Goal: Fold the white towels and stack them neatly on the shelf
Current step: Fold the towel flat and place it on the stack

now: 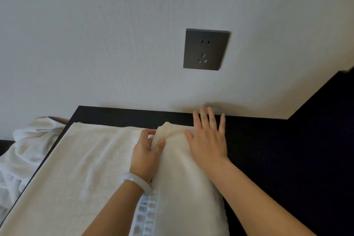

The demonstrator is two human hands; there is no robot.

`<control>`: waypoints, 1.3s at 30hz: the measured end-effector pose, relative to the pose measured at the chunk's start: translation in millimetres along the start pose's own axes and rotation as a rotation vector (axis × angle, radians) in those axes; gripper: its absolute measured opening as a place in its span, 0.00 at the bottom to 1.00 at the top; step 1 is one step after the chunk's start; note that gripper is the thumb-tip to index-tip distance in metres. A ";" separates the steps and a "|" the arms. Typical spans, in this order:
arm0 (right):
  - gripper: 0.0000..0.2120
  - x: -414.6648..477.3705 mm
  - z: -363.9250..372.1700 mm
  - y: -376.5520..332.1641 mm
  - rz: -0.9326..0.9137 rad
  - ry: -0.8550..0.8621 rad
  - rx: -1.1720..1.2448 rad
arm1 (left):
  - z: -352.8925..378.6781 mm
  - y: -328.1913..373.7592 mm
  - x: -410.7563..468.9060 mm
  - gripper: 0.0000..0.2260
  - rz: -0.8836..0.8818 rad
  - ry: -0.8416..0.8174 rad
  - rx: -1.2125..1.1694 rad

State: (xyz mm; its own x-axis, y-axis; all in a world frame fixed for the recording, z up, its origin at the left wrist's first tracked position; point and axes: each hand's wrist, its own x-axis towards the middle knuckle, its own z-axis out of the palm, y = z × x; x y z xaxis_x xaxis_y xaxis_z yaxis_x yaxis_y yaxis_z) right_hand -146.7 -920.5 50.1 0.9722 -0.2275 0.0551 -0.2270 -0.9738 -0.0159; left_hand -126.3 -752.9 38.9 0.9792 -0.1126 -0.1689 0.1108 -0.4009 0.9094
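Wall: pale textured plaster wall (pixel 95 34), fills the upper view, just beyond the R fingertips.
Shelf: flat black shelf top (pixel 268 149), butts against the wall; bare part lies R of both hands and under the R fingertips.
Towel: white terry towel (pixel 86 159), spread flat on the shelf, mostly L of the L fingers; its R side is doubled over into a thicker folded layer (pixel 182 188) under both hands, w/ a woven band showing at the near end.
Pile: crumpled heap of white towels (pixel 28 143), off the shelf's L edge, well apart from the fingers.
R hand: right hand (pixel 206 140), fingers straight & spread, palm pressing flat on the folded layer; tips reach past the towel's far edge over the black top.
L hand: left hand (pixel 145 157), fingers curled, thumb & fingers pinching the raised edge of the fold, just beside the R thumb.
Socket: dark grey square wall socket (pixel 206 49), on the wall above the R fingers.
Bangle: pale translucent bangle (pixel 134 180), on the L wrist, touching the towel.
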 end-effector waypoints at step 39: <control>0.30 -180.8 3.3 -55.7 -0.048 -0.136 0.081 | -43.8 -36.3 -168.4 0.26 0.027 -0.154 0.221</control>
State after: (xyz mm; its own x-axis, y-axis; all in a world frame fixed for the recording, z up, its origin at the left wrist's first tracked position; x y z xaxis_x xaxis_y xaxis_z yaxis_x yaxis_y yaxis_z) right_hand -309.7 -825.1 37.7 0.9819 -0.1729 -0.0778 -0.1801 -0.9788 -0.0974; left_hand -287.8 -679.6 51.0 0.9420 -0.2565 -0.2166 0.0282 -0.5824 0.8124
